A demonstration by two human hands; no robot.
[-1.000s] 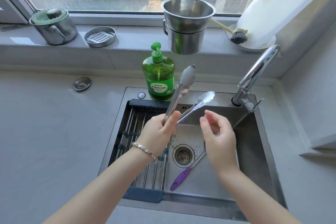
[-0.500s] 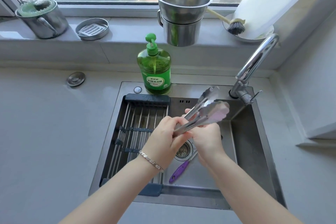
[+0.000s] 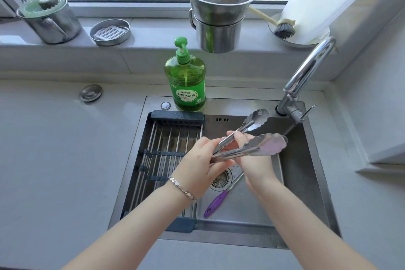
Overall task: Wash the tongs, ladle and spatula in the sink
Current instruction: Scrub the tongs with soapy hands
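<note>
Steel tongs [image 3: 260,147] with scalloped tips are held over the sink [image 3: 302,173], tips pointing right toward the faucet. My left hand [image 3: 197,164] grips their hinge end. My right hand [image 3: 252,160] is wrapped around the two arms from below, its fingers between them. On the sink floor beside the drain [image 3: 220,178] lies a utensil with a purple handle [image 3: 215,203]; its head is hidden under my right hand. I see no water coming from the faucet [image 3: 306,76].
A roll-up drying rack [image 3: 162,160] covers the sink's left half. A green soap bottle [image 3: 186,81] stands on the back rim. Stacked steel pots [image 3: 219,17], a lidded pot [image 3: 50,19], a soap dish [image 3: 110,32] and a brush [image 3: 282,28] sit on the windowsill.
The tongs came down from upright to lying across the sink. My right hand, open and apart a second ago, has closed around their arms.
</note>
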